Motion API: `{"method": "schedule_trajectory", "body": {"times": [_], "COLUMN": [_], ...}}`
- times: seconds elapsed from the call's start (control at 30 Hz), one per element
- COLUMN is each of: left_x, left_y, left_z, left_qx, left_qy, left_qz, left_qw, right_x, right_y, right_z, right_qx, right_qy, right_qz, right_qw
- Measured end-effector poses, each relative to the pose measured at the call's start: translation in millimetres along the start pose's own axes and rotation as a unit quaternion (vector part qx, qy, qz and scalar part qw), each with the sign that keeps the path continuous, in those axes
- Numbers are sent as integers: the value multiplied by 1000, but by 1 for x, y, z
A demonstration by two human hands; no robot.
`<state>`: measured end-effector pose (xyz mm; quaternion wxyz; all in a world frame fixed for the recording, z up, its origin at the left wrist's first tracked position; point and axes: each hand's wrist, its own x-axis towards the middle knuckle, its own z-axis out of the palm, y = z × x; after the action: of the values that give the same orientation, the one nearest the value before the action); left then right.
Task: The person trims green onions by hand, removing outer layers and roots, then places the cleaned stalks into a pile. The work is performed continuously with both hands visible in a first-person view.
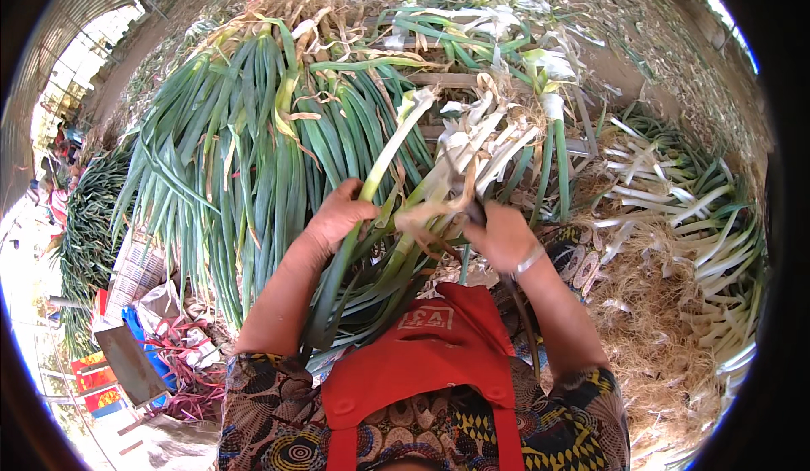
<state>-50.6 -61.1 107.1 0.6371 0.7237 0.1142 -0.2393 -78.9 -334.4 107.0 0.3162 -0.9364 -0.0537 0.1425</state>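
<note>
My left hand (342, 215) is closed around one large green onion (405, 129), its white shank pointing up and away and its green leaves hanging towards my apron. Just right of it lies a loose bundle of green onions (471, 145), with pale shanks, dry skins and roots at the far end. My right hand (506, 237) grips a dark tool (476, 211), blurred and partly hidden by the fingers. A thin dark hose (526, 325) runs down from below that hand. Brownish dry leaf material (424, 218) blurs between the hands.
Ahead and left lies a big heap of untrimmed green onions (253, 148). Stripped white onions (683, 199) and a mound of cut roots (652, 332) lie on the right. Pink ties (190, 357) and a plastic crate (136, 275) are at lower left. Leaf litter (671, 47) covers the ground.
</note>
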Motion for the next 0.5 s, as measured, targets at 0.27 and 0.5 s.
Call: {"method": "schedule_trajectory", "body": {"times": [0.27,0.5], "left_x": [32,62], "left_y": [-45,-70], "left_z": [72,67], "left_qx": [399,273], "left_qy": [38,-131], "left_qz": [29,158], "left_qw": [916,940], "right_x": [24,7], "right_y": [39,47], "right_z": [1,13], "right_qx": [-4,26], "right_qy": [108,109], "right_qz": [74,32], "right_qw": [991,993]}}
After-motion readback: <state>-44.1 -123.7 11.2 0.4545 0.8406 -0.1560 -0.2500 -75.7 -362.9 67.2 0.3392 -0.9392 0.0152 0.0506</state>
